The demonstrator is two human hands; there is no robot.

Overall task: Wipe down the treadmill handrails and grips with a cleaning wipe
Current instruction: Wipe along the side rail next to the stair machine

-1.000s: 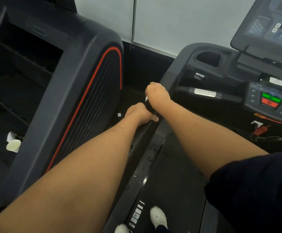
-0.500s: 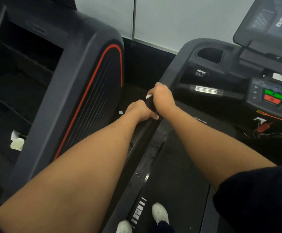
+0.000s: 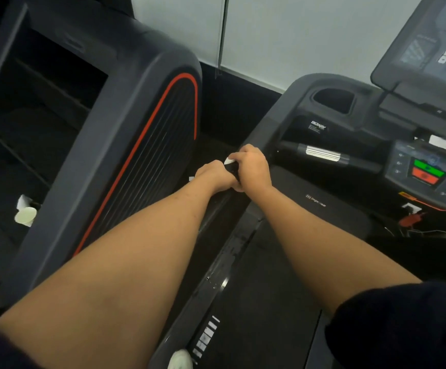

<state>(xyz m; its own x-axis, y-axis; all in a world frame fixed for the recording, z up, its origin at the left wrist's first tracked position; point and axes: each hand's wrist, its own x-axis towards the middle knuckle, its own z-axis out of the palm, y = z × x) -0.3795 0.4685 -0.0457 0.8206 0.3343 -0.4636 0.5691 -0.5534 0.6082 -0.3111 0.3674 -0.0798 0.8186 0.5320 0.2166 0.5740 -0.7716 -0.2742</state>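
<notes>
1. Where the pale grey wall [image 3: 296, 35] meets a dark strip near the top of the frame, the room ends close behind the machines.
2. The flat black treadmill belt [image 3: 264, 302] fills the lower middle. One white shoe [image 3: 180, 359] stands at its bottom edge.
3. A big dark machine with a curved red stripe [image 3: 136, 129] fills the left side. Only a thin dark gap lies between it and the treadmill.
4. A small white paper cup [image 3: 25, 215] sits at the left edge, well apart from the hands.
5. The black treadmill handrail [image 3: 216, 209] runs along the belt's left edge, from the lower middle up to the centre.
6. The left hand [image 3: 212, 174] is curled around the handrail at the centre.
7. The right hand [image 3: 252, 169] is curled around the handrail just above it. The two hands touch.
8. A corner of the white cleaning wipe [image 3: 228, 161] pokes out under the right hand's fingers. The rest is hidden.
9. A short silver and black grip bar [image 3: 323, 153] lies near the right hand but apart from it.
10. The dark control panel with green and red buttons [image 3: 426, 171] sits at the right edge, and the slanted screen [image 3: 434, 54] is in the upper right.
11. Bare belt shows between the two arms.
</notes>
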